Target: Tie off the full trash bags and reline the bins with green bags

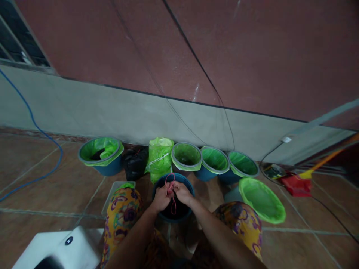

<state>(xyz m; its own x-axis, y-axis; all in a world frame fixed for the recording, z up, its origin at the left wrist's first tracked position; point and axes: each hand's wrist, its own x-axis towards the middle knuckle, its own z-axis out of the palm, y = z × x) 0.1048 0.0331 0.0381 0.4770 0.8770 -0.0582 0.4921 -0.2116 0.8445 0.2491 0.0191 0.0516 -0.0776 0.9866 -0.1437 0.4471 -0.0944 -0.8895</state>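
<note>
Between my knees stands a blue bucket [191, 186] with something dark inside, perhaps a black bag. Over its opening, my left hand [162, 198] and my right hand [182, 192] meet with fingers closed on a pink string [173, 206]. One loop of the string rises above my fingers, and another part hangs down into the bucket. What the string is fastened to is hidden by my hands and the dark contents.
Several buckets with green liners, including a left one [109, 164] and a right one [244, 164], line the wall beside a black bag [136, 162] and a green bag [160, 158]. At right are a tilted green-lined container [262, 200] and red dustpan [297, 185]. A blue hose [36, 125] lies left.
</note>
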